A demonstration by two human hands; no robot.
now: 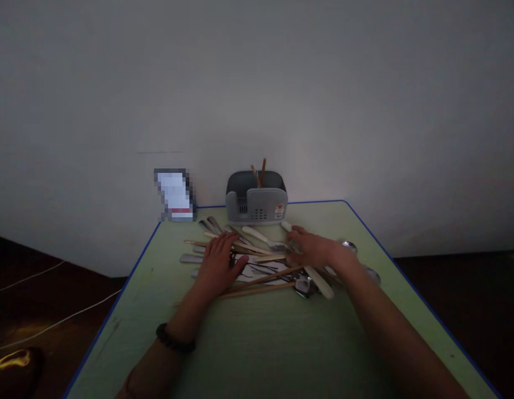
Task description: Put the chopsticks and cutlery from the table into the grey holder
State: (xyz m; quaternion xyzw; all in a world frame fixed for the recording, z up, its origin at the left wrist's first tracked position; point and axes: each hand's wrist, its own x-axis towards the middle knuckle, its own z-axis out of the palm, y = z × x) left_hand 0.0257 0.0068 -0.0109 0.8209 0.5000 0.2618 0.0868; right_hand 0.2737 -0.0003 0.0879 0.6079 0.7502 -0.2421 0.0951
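Note:
A jumbled pile of cutlery and chopsticks (260, 289) lies across the table. My left hand (217, 263) rests palm down on the pile's left side, fingers stretched forward and thumb apart. Over the right side, my right hand (310, 247) reaches in with bent fingers, thumb and forefinger apart; the pieces under its palm are hidden. Near its fingertips are a fork with a white handle (255, 234) and another white handle (286, 226). A thicker white handle (321, 284) sticks out below the right hand. Behind the pile stands a grey utensil holder (267, 206) with two chopsticks (263, 172) upright in it.
A blurred-out phone-like screen (176, 194) leans at the table's back left corner. The pale green table (281, 349) has a blue edge and meets a white wall (323, 111). Spoon bowls (349, 246) lie beside my right forearm. White cables (57, 321) run along the left.

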